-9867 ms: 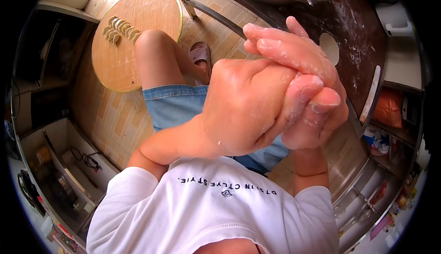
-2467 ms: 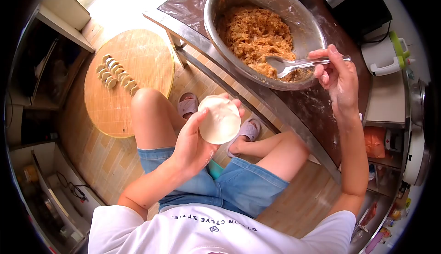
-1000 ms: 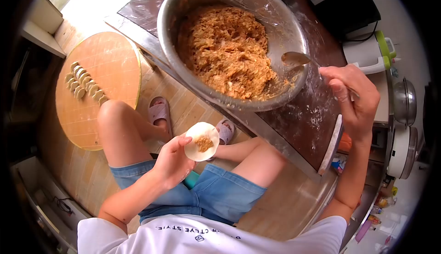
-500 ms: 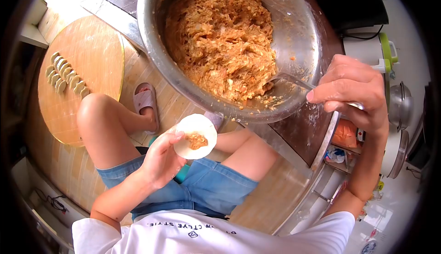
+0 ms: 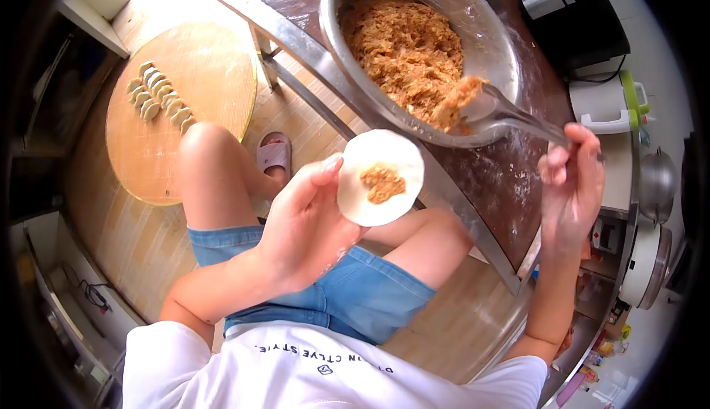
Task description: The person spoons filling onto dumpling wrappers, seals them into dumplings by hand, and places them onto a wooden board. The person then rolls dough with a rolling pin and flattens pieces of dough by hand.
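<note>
"Raised since the earlier frame: dumpling wrapper [image 5: 392, 155], filling [image 5: 383, 186] at centre. Its support?"

"Left hand [image 5: 305, 217], grasping its edge; right hand [image 5: 577, 181] grips the spoon [image 5: 512, 112], now lifted, loaded, above the steel basin [image 5: 489, 50]."

"Hazards?"

"Overfilling could prevent sealing; tilting could spill the load."

the left hand [image 5: 307, 220] is palm up, thumb extended, dusted white; the right hand [image 5: 573, 180] is raised farther out, fingers [image 5: 586, 141] bent.
</note>
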Action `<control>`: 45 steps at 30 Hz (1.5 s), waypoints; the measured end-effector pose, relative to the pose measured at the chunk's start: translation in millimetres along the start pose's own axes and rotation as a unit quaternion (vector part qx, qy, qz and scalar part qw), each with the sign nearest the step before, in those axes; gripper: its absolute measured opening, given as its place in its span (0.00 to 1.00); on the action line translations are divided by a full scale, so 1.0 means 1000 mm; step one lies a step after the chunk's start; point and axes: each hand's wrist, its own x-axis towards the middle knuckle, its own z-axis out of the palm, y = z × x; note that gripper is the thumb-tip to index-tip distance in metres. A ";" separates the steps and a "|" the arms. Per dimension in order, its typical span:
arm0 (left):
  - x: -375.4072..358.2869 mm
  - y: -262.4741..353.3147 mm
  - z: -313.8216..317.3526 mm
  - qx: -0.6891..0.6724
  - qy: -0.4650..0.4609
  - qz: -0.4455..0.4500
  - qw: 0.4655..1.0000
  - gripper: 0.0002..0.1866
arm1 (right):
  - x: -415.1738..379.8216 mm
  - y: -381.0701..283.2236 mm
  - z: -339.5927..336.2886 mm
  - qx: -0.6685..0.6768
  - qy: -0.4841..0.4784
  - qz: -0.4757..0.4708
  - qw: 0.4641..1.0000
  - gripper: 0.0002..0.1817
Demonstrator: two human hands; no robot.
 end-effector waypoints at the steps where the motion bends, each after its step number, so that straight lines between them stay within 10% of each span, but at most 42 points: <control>1: -0.001 -0.004 0.011 0.015 0.036 0.015 0.999 0.27 | -0.019 0.003 0.004 -0.047 -0.005 -0.064 0.997 0.22; 3: -0.002 -0.012 0.033 0.046 0.109 0.041 0.992 0.29 | -0.047 0.004 0.007 -0.194 -0.088 -0.230 0.950 0.22; 7: -0.012 -0.020 0.045 -0.027 0.116 0.051 0.992 0.29 | -0.085 -0.002 0.019 -0.499 -0.284 -0.490 0.656 0.09; 12: -0.020 -0.023 0.050 -0.027 0.117 0.064 0.991 0.30 | -0.103 0.013 0.016 -0.510 -0.303 -0.558 0.580 0.12; 15: -0.024 -0.025 0.046 -0.003 0.118 0.072 0.990 0.30 | -0.107 0.005 0.015 -0.496 -0.322 -0.544 0.595 0.12; 23: -0.034 -0.031 0.049 0.084 0.099 0.040 0.991 0.25 | -0.107 -0.015 0.019 -0.153 -0.073 -0.152 0.974 0.17; 27: -0.037 -0.029 0.044 0.115 0.080 0.014 0.990 0.25 | -0.102 -0.015 0.023 -0.213 -0.102 -0.151 0.960 0.18; 31: -0.037 -0.028 0.037 0.103 0.090 0.011 0.991 0.26 | -0.106 -0.023 0.024 -0.378 -0.182 -0.392 0.819 0.17; 37: -0.038 -0.031 0.036 0.125 0.068 -0.005 0.990 0.25 | -0.115 -0.021 0.025 -0.150 -0.018 -0.055 0.987 0.21; 45: -0.039 -0.033 0.026 0.126 0.091 0.018 0.988 0.25 | -0.122 -0.014 0.023 -0.134 -0.026 -0.123 0.983 0.21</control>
